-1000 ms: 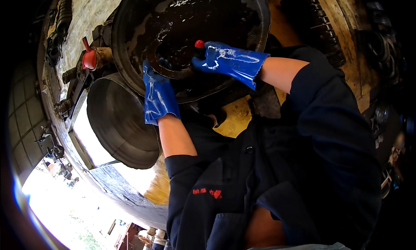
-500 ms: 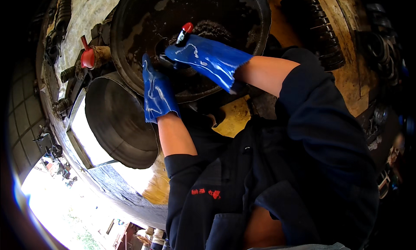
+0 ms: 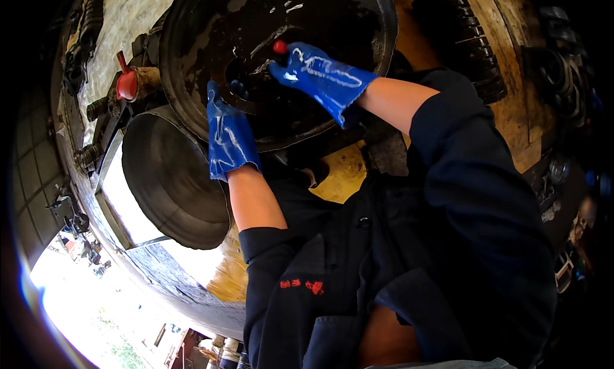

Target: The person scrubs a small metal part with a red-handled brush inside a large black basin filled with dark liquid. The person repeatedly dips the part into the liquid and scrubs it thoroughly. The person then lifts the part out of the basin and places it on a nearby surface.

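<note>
A wide dark basin (image 3: 374,55) of murky liquid lies in front of me. Both my hands wear long blue rubber gloves. Over its right half, my right hand (image 3: 323,78) is closed round a handle whose red end (image 3: 280,47) sticks up past the fingers. The rest of that tool is hidden. My left hand (image 3: 231,132) reaches over the near left part of the basin, thumb side up; its fingers dip down out of sight. Beside it a dark round part (image 3: 235,74) shows in the liquid. Whether my left hand grips it is unclear.
Left of the basin is a second, smaller dark basin (image 3: 173,177), tilted. A red scoop-like thing (image 3: 126,86) with an upright handle stands at the far left. A stack of dark ribbed rings (image 3: 460,42) lies at the far right on a brown surface.
My right hand has moved right, away from my left hand, and turned, with the red-ended tool still in it. Now only the red end of the handle shows. My left hand has barely shifted.
</note>
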Available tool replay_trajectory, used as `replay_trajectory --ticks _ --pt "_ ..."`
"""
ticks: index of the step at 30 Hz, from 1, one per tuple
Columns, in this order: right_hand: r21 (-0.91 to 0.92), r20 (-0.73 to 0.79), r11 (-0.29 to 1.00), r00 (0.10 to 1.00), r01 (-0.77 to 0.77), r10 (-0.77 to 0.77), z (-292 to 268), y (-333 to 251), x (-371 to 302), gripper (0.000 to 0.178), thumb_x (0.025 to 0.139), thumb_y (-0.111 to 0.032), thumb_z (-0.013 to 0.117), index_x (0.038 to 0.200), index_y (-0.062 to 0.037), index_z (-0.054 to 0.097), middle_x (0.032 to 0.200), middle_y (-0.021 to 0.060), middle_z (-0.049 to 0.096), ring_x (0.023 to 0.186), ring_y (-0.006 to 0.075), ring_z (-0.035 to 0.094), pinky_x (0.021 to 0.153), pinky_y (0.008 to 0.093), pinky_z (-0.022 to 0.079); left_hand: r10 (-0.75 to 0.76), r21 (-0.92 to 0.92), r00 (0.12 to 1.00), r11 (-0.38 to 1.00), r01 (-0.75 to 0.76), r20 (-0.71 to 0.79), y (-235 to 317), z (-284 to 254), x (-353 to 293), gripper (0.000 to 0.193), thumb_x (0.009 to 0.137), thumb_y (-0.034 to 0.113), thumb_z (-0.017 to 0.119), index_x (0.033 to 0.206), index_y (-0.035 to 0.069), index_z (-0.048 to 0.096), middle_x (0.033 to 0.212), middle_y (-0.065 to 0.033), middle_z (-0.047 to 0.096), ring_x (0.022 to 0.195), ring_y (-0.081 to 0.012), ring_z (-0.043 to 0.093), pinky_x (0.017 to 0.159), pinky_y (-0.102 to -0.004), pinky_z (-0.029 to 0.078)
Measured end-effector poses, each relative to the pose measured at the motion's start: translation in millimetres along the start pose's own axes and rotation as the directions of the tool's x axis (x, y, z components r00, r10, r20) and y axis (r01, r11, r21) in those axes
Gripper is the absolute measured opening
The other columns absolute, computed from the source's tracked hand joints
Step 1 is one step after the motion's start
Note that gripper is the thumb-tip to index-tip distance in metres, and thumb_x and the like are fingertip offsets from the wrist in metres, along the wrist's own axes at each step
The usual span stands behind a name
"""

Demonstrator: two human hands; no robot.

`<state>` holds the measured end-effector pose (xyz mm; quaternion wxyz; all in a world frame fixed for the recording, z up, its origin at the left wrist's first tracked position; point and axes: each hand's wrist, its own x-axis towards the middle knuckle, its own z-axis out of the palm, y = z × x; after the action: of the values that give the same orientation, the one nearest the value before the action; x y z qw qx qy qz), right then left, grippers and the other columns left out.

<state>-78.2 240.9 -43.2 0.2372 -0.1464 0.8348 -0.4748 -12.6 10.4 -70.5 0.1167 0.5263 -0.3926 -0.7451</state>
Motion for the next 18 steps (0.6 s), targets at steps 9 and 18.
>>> replay_trajectory --ticks 9,18 --pt "0.671 0.26 0.715 0.965 -0.199 0.024 -42.6 -74.7 -59.6 0.037 0.094 -0.037 0.062 0.085 -0.0016 0.069 0.077 0.0067 0.066 0.074 0.0174 0.058 0.075 0.0327 0.047 0.143 0.067 0.969 0.985 -0.159 0.201 -5.6 -12.7 10.8 0.055 0.105 0.05 0.053 0.135 0.004 0.06 0.115 -0.0137 0.07 0.101 -0.03 0.067 0.091 -0.0425 0.057" --pt "0.208 0.261 0.976 0.965 -0.071 0.015 -19.0 -2.4 -20.8 0.042 0.092 -0.043 0.064 0.092 -0.003 0.074 0.08 0.0131 0.071 0.076 0.0231 0.068 0.073 0.0377 0.052 0.068 0.07 0.988 0.994 -0.079 0.138 5.3 17.6 -55.8 0.045 0.11 0.045 0.047 0.137 0.011 0.06 0.116 -0.0104 0.068 0.107 -0.0271 0.065 0.093 -0.0399 0.055"
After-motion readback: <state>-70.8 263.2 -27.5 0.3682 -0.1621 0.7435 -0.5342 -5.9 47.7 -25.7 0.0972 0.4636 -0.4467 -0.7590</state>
